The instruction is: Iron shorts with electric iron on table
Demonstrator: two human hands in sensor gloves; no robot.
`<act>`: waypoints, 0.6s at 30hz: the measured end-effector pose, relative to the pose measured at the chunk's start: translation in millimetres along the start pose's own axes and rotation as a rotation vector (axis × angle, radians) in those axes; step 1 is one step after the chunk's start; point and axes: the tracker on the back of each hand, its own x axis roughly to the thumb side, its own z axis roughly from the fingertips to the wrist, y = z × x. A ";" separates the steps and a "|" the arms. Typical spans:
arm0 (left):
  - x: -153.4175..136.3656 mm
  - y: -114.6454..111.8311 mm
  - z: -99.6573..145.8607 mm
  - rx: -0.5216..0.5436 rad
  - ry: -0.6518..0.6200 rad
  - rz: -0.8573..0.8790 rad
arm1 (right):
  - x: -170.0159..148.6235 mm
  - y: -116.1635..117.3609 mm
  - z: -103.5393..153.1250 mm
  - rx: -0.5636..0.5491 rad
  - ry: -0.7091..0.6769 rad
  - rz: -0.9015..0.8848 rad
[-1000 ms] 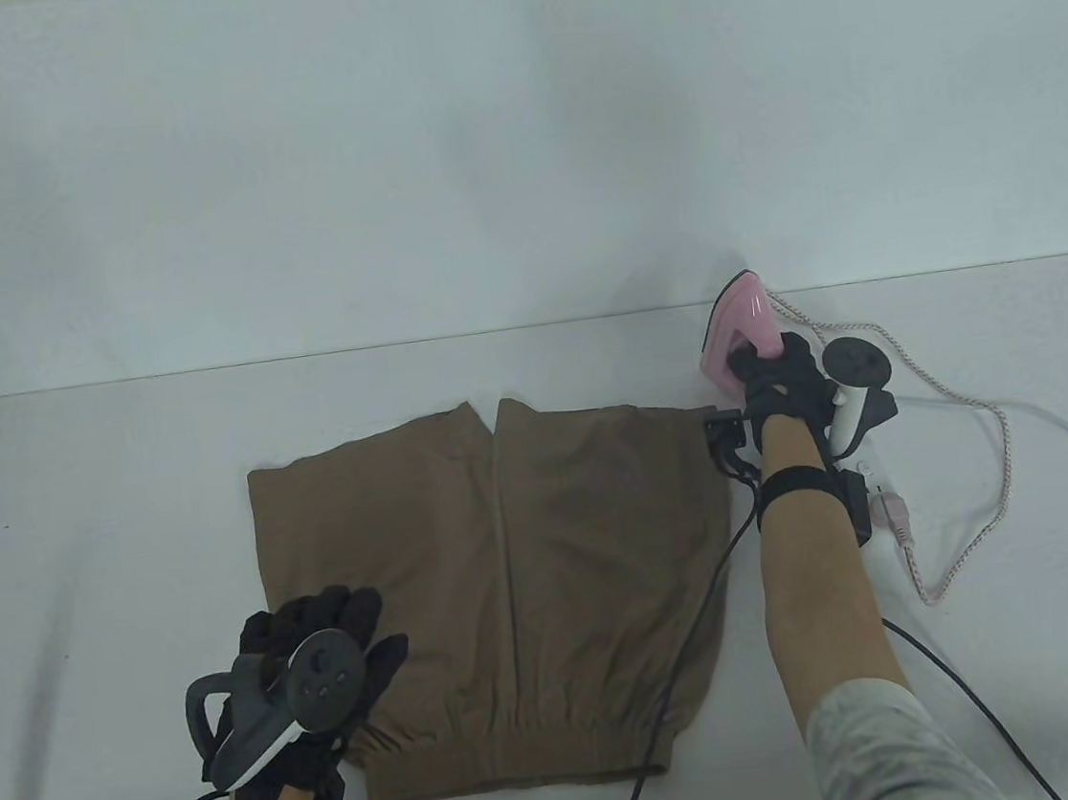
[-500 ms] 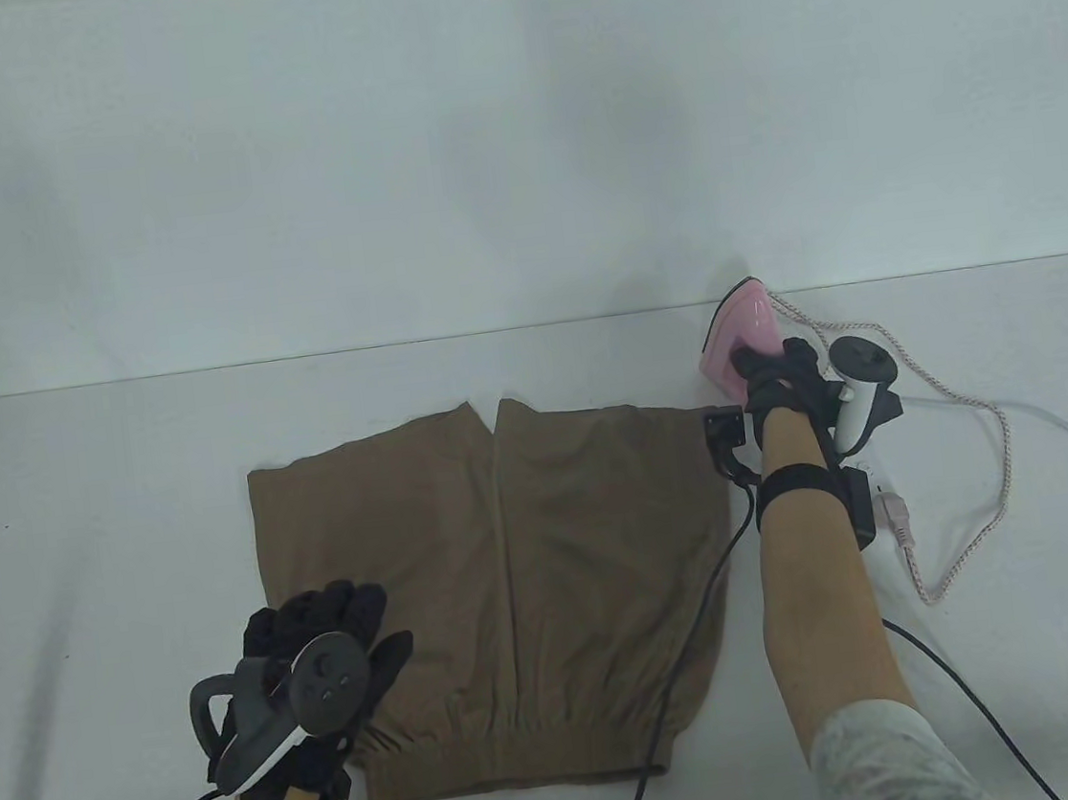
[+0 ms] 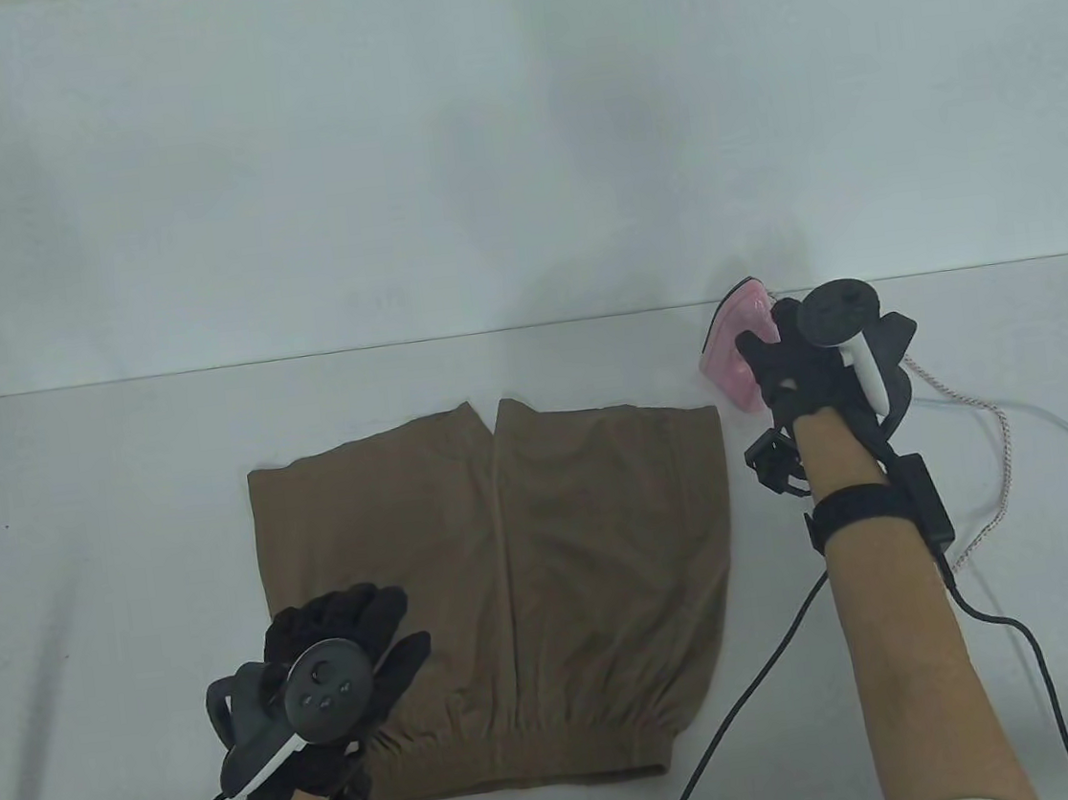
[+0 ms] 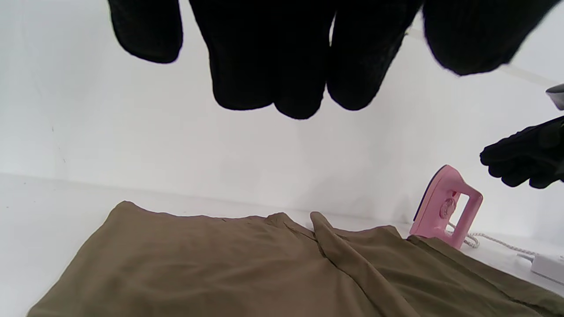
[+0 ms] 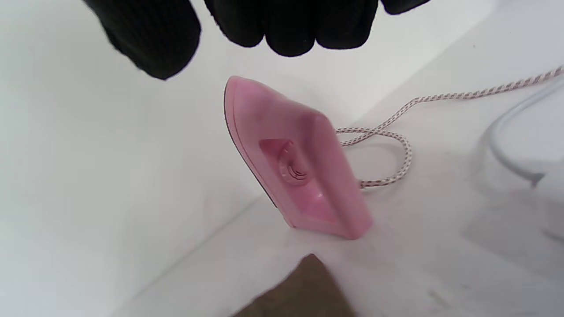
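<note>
Brown cotton shorts [image 3: 508,595] lie flat mid-frame on the white worktop [image 3: 86,528] — soft, light, liable to bunch. Right of them a pink plastic iron [image 5: 295,163] stands on its heel, rigid; take its loop handle. Right hand [image 3: 796,370] hovers, fingers [image 5: 286,26] loose, gripping nothing; left hand [image 3: 332,654] spread over the shorts.

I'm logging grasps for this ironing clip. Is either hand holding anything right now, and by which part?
Nothing is held. The right hand hangs apart from the upright pink iron; the left hand rests on the shorts.

Right hand [image 3: 796,370] lifted with fingers loose; left hand [image 3: 334,673] hovers low.
</note>
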 end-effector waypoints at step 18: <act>6.3 -3.5 1.6 -0.024 -0.051 -0.001 | -100.9 33.4 38.5 0.193 -0.017 0.610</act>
